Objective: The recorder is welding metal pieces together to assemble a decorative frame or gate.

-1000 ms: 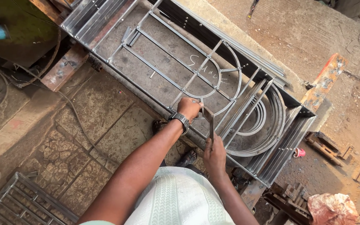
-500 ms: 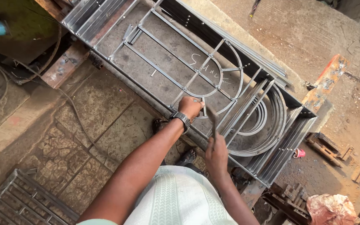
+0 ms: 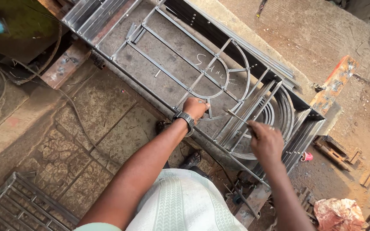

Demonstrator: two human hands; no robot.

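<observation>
The window grille (image 3: 185,72) looks mostly assembled – bars and arcs in place. Left hand (image 3: 195,108) fingers are curled on a short curved piece; right hand (image 3: 265,140) fingers pinch a thin rod (image 3: 236,116) – not yet placed

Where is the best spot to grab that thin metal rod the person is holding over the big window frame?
Probably the near end, from above, where the right hand already pinches the thin grey metal rod. It slants up-left, its far tip free above the grey steel frame with curved bars, so that end has room for fingers. The left hand rests on the frame.
</observation>
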